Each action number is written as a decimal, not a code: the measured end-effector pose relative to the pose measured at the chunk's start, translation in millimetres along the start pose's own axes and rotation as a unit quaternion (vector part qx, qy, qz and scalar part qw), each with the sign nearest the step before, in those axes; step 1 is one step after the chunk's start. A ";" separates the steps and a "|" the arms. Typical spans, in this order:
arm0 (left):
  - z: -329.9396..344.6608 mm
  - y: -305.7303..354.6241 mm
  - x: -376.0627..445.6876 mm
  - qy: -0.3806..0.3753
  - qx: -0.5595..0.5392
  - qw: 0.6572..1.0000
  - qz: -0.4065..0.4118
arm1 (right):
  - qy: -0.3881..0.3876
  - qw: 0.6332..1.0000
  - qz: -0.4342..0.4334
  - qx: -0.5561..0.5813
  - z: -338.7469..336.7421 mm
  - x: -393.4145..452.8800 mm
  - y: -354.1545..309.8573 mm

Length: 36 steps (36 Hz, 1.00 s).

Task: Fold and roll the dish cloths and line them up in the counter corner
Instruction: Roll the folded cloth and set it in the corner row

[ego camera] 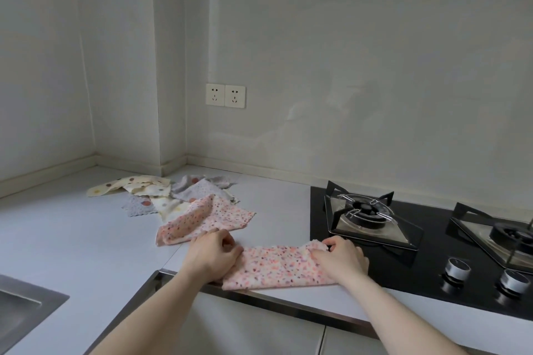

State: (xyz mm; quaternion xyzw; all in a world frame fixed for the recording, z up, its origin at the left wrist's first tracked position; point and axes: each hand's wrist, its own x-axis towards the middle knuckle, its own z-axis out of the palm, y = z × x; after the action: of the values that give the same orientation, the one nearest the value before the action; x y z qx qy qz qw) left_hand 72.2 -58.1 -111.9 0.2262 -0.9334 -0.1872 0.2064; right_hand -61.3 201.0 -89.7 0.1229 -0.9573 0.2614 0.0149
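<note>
A pink flowered dish cloth [278, 266] lies folded into a band near the counter's front edge. My left hand [212, 253] pinches its left end with curled fingers. My right hand [343, 261] grips its right end, where the fabric bunches up. Behind them a second pink flowered cloth [202, 217] lies loosely crumpled. Further back, grey spotted cloths [199, 187] and cream cloths with brown dots [129, 185] lie in a loose heap near the counter corner [173, 170].
A black gas hob [432, 262] with two burners and two knobs fills the right side, close to my right hand. A steel sink [20, 308] sits at the lower left. Two wall sockets [225, 95] are on the back wall.
</note>
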 end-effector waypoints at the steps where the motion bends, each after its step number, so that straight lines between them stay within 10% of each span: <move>1: -0.4 -0.7 -0.4 0.006 -0.003 1.000 0.004 | -0.029 0.999 0.014 0.010 -4.8 3.4 -3.7; 19: -8.1 -3.4 -2.9 -0.021 -0.088 0.996 0.002 | -0.036 0.989 0.003 0.146 -54.4 26.7 -22.7; 36: -13.0 1.1 -4.0 -0.042 -0.087 0.995 -0.019 | -0.217 0.947 -0.012 0.236 -23.1 -18.7 -110.4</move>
State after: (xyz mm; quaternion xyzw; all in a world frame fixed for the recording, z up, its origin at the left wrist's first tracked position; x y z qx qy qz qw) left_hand 81.2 -58.6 -101.6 0.2167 -0.9169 -0.2813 0.1823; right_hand -17.2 125.0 -16.6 0.1885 -0.8468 0.4463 -0.2196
